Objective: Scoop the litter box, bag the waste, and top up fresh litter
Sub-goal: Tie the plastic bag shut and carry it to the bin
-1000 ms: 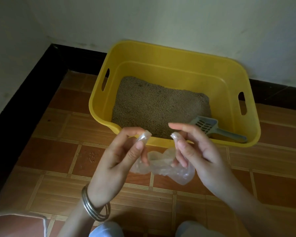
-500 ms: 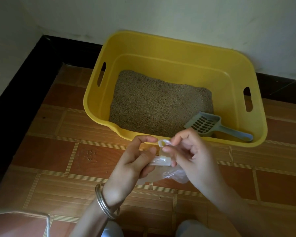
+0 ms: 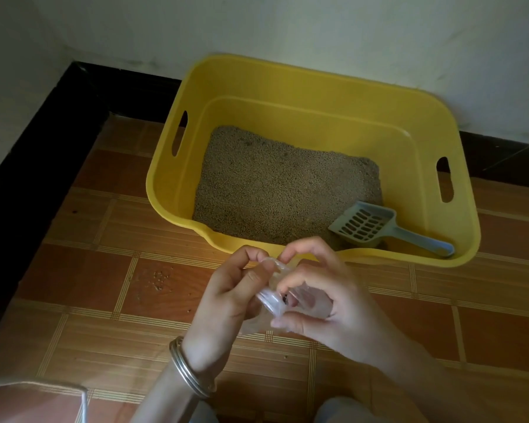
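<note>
Both hands are pinching a small clear plastic bag [image 3: 268,300] between them, low in front of the yellow litter box [image 3: 318,87]. The left hand [image 3: 223,303] is gripping the bag's top edge with its thumb and first finger. The right hand [image 3: 327,303] is curling its fingers round the other side. The box is sitting on the tiled floor [image 3: 104,300] by the wall, holding brown litter [image 3: 281,184]. A grey scoop [image 3: 367,224] is lying in its near right corner. Silver bangles [image 3: 190,374] are sitting on the left wrist
</note>
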Available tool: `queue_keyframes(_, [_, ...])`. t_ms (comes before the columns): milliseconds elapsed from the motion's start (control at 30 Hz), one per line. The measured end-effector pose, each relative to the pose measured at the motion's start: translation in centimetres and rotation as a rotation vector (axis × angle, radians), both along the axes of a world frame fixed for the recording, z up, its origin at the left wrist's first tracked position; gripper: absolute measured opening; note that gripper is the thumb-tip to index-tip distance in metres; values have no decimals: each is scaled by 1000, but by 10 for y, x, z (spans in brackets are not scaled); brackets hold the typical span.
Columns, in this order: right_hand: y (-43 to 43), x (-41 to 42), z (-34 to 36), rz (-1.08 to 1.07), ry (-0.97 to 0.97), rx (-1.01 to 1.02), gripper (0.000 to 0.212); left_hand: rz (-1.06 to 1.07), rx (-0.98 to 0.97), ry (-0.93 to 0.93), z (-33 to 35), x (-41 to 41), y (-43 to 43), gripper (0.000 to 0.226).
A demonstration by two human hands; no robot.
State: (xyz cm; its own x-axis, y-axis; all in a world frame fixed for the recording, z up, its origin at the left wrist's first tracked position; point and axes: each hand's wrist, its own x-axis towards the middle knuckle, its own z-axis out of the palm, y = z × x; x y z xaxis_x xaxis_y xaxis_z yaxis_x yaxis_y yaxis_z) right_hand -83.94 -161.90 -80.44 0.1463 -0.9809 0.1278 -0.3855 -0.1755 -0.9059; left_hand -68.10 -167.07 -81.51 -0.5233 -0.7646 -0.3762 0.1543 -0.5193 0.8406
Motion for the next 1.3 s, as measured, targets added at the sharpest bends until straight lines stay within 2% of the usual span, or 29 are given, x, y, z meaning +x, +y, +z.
queue_keyframes(67, [1,2,0,-60,-117,35,23,24,-21,-23,1,0,0,15])
queue_keyframes(167, [1,4,-1,-105,-83,-10,21,33,-41,-24,2,-2,1,14])
queue_keyframes(233, [2,6,0,-77,-134,12,15,25,-49,-22,3,-2,2,18])
queue_keyframes(367, [3,3,6,-30,-383,193,14,11,-74,-23,7,-4,4,22])
queue_keyframes(467, [5,0,11,22,-618,369,12,40,-106,-20,8,-4,4,11])
queue_keyframes(567, [5,-2,12,10,-792,517,27,42,-197,28,8,-2,5,7])
queue_keyframes(700, [1,-4,10,-87,-995,679,49,2,-506,26,4,2,3,12])
queue_keyframes(767, [-1,-5,12,-110,-953,696,44,-27,-596,-18,0,6,1,12])
queue_keyframes(933, [-2,-5,20,-129,-581,653,19,-117,-893,-138,-3,15,-6,16])
queue_keyframes(1033, [-3,-5,19,-158,-377,552,25,-167,-937,-159,-3,19,-7,21])
queue_keyframes(1133, [0,-5,12,-228,16,266,21,-121,-820,-192,-1,16,-3,30])
queue_keyframes(1233, [1,-3,8,-230,120,-55,15,-82,-497,-201,2,10,-1,24])
queue_keyframes(1300, [0,-1,6,-249,154,-179,15,-121,-386,-251,1,8,-5,19])
